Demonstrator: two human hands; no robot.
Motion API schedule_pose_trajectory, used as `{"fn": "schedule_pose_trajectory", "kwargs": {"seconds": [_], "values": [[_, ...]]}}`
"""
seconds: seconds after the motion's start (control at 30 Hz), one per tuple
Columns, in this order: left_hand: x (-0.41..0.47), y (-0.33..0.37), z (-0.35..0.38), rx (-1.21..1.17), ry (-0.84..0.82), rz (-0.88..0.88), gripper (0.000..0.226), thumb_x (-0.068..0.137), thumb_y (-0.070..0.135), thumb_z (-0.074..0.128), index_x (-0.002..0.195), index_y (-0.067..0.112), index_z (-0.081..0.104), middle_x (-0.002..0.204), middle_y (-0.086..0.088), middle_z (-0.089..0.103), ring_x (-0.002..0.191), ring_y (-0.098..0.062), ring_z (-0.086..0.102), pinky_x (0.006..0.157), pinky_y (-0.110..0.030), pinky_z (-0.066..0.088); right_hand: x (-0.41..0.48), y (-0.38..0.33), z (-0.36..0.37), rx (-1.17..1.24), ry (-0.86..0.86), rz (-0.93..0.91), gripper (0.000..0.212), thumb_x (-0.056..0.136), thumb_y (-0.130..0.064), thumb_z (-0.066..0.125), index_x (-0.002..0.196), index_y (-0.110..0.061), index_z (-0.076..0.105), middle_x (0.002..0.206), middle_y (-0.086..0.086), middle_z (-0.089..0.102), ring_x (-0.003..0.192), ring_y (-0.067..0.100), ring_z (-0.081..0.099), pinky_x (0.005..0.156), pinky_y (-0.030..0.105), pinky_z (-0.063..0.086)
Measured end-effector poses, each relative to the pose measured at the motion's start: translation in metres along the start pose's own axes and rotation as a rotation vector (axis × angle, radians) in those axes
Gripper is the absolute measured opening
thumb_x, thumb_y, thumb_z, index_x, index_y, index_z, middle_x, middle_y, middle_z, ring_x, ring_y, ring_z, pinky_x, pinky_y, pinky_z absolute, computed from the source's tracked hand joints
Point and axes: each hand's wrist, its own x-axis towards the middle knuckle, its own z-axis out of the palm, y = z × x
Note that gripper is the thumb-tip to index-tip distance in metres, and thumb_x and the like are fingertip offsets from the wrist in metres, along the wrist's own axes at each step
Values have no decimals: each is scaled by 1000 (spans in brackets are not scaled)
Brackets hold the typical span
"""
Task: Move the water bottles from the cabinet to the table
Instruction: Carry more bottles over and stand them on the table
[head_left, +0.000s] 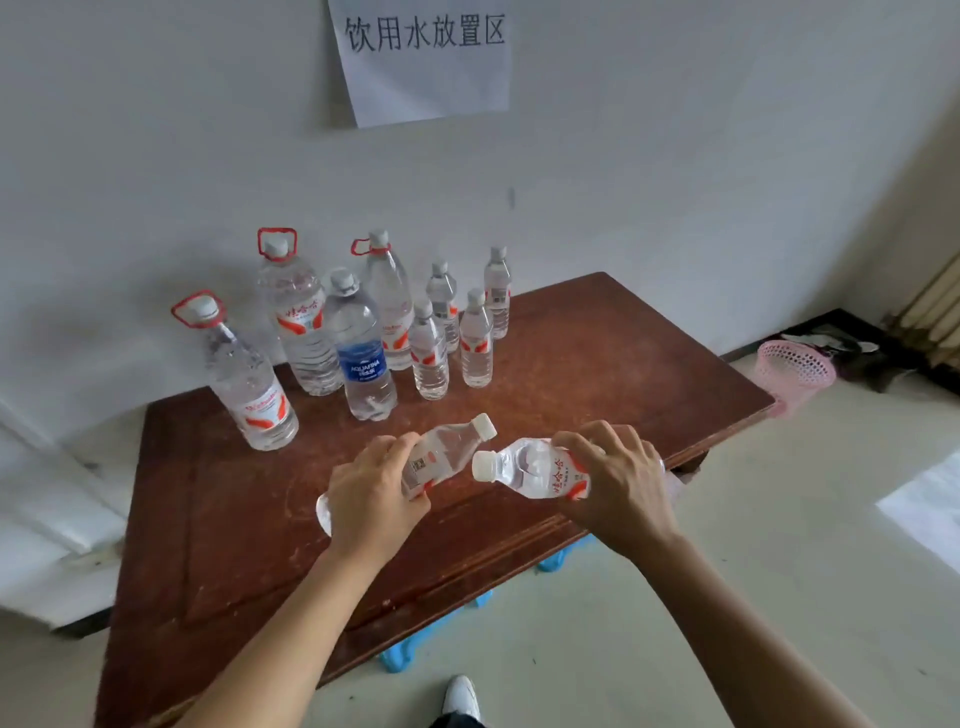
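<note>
My left hand (370, 496) grips a small clear water bottle (447, 452) round its middle, tilted with its white cap pointing up and right. In my right hand (618, 483) lies a second small bottle (530, 467), held nearly flat with its cap pointing left. The two caps are close together above the front part of the brown wooden table (597, 353). Several bottles stand upright along the table's back left: three large ones with red handles (249, 384), a blue-labelled Aquafina bottle (363, 358) and several small ones (475, 343).
The table stands against a white wall under a paper sign (423, 52). A pink basket (792, 369) lies on the floor to the right, near a radiator. Blue plastic pieces (410, 649) show under the table's front edge. My white shoe (461, 696) is below.
</note>
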Motion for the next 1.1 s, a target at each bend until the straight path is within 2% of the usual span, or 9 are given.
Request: {"fn": "schedule_pose_trajectory", "kwargs": {"seconds": [0.13,0.27,0.47,0.53,0.67,0.8,0.9,1.0,1.1], "values": [[83,-14,43,-147,59,-114,69,63,25,88,125,16,60,111,-2,69,88,-24,69,68,-40,57,68,39,24,45,50,120,65,63,-47,92,120,-29,68,112,0,65,103,32,60,82,53,53],[117,-17,72,-384,116,-346,68,65,25,89,124,18,56,113,1,65,92,-15,60,73,-30,45,98,69,46,107,93,221,68,62,-46,94,120,-26,66,114,3,66,101,32,62,79,49,54],[148,-13,117,-544,185,-566,72,58,23,92,115,33,50,105,20,58,92,10,57,76,-13,42,165,109,108,406,-23,431,72,60,-41,96,122,-27,62,115,-4,63,102,21,61,81,37,54],[156,-6,127,-557,178,-637,70,57,33,89,112,39,46,103,21,59,94,7,59,76,-13,43,193,120,129,517,-45,502,72,59,-40,95,120,-28,60,111,-9,62,98,14,61,79,32,52],[166,9,148,-563,193,-740,71,56,37,85,117,34,48,109,15,62,101,-10,64,86,-32,55,252,138,172,702,-129,569,68,63,-42,94,118,-33,56,114,-11,63,100,10,62,91,37,55],[183,20,165,-519,225,-827,75,55,47,83,119,37,44,113,12,61,103,-9,63,89,-33,56,302,148,217,811,-162,590,70,64,-39,94,122,-29,56,116,-8,65,101,10,62,94,37,54],[194,25,179,-519,287,-879,80,58,43,87,124,30,44,119,7,62,108,-14,64,94,-42,56,328,147,245,895,-157,594,71,66,-38,94,125,-26,57,118,-7,65,100,3,61,92,28,53],[207,30,190,-568,399,-869,78,62,33,90,124,24,44,123,1,60,113,-20,64,96,-39,54,338,145,257,930,-134,580,68,66,-43,92,122,-30,56,118,-9,65,95,-13,57,81,7,45],[214,35,208,-565,468,-875,73,63,27,90,120,22,44,117,4,59,106,-14,65,90,-25,53,330,153,260,943,-172,562,70,65,-42,92,122,-34,53,119,-10,64,100,-9,59,85,14,49]]}}
